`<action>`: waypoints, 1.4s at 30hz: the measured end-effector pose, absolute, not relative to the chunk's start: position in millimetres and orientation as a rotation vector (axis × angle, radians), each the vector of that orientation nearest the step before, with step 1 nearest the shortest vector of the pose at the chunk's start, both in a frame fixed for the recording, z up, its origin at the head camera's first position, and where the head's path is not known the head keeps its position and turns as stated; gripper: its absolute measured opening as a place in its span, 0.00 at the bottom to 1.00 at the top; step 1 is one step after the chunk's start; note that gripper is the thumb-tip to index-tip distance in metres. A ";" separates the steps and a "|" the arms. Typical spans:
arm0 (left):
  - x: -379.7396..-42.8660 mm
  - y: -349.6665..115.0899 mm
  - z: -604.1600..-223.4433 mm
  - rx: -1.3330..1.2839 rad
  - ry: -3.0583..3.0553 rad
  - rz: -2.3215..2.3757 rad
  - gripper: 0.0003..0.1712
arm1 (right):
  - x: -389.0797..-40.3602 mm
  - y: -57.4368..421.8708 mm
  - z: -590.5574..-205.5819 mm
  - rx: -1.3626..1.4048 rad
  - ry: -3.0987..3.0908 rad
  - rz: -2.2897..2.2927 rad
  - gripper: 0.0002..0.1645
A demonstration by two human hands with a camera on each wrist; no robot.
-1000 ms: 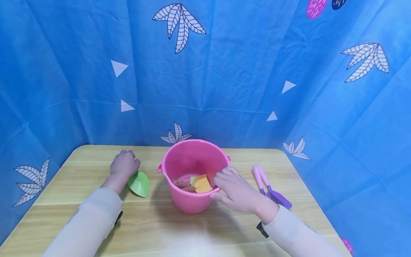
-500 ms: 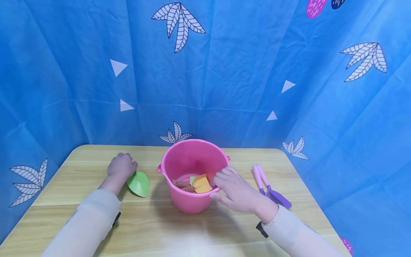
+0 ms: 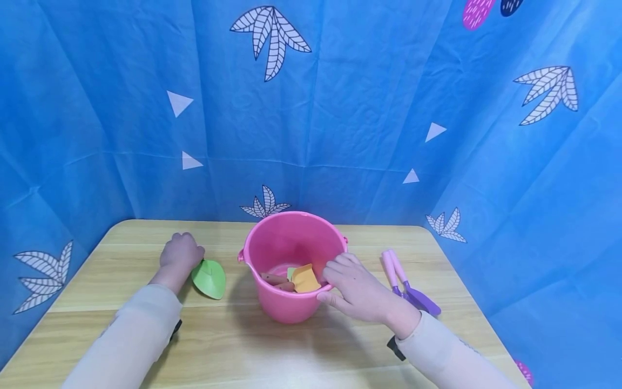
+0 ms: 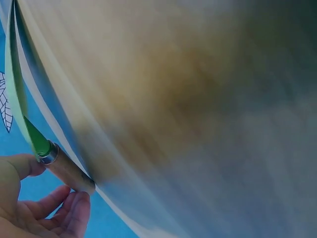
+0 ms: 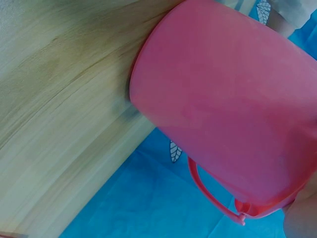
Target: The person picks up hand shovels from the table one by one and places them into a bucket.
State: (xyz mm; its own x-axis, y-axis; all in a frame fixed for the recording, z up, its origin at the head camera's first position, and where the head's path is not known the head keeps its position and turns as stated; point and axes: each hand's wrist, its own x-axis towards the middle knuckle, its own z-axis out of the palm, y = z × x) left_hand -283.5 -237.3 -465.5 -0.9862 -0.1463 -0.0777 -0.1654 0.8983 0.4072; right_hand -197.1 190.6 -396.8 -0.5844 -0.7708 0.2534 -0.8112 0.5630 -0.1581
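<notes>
At the left of the table, my left hand (image 3: 181, 253) holds the short wooden handle (image 4: 69, 172) of a small green trowel (image 3: 210, 279). Its thumb lies by the metal collar and its fingertips are at the handle's end. The green blade points toward the near right, low over the tabletop. My right hand (image 3: 358, 287) grips the near right rim of a pink bucket (image 3: 291, 308), thumb outside and fingers over the edge. Inside the bucket lie a yellow-orange scoop-like blade (image 3: 305, 279) and brown wooden handles (image 3: 285, 286); a bit of light green shows behind them.
Right of the bucket lie purple garden tools with pink handles (image 3: 393, 266), partly hidden by the right forearm. The wooden table (image 3: 252, 356) ends at a blue patterned cloth (image 3: 359, 108) behind and beside it. The bucket's handle (image 5: 210, 196) hangs down its far side.
My left hand has shifted slightly left and down along the trowel's handle. The green blade has barely moved. The right hand and the bucket stay where they were.
</notes>
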 end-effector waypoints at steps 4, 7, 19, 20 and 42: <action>-285.9 -238.6 -467.6 -0.285 2.999 0.653 0.27 | -197.5 190.6 -396.3 1.340 -2.641 0.381 0.21; -288.1 -238.5 -469.1 -0.307 2.976 0.661 0.29 | -197.3 190.4 -395.6 1.339 -2.645 0.380 0.21; -281.6 -230.2 -455.5 -0.339 2.887 0.698 0.18 | -196.0 189.1 -396.2 1.339 -2.653 0.408 0.20; -280.9 -229.8 -455.0 -0.340 2.882 0.708 0.18 | -195.8 189.0 -396.2 1.337 -2.654 0.409 0.21; -283.8 -241.6 -457.2 -0.401 2.864 0.840 0.18 | -196.2 191.1 -394.5 1.347 -2.649 0.404 0.20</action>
State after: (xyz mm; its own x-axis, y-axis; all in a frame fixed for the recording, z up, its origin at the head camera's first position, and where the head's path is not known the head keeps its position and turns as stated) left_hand -283.8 -241.6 -457.2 -0.9562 -0.2163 -0.1970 -0.2884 0.8099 0.5108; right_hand -196.2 191.1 -394.5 -0.5885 -0.7702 0.2459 -0.8085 0.5626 -0.1727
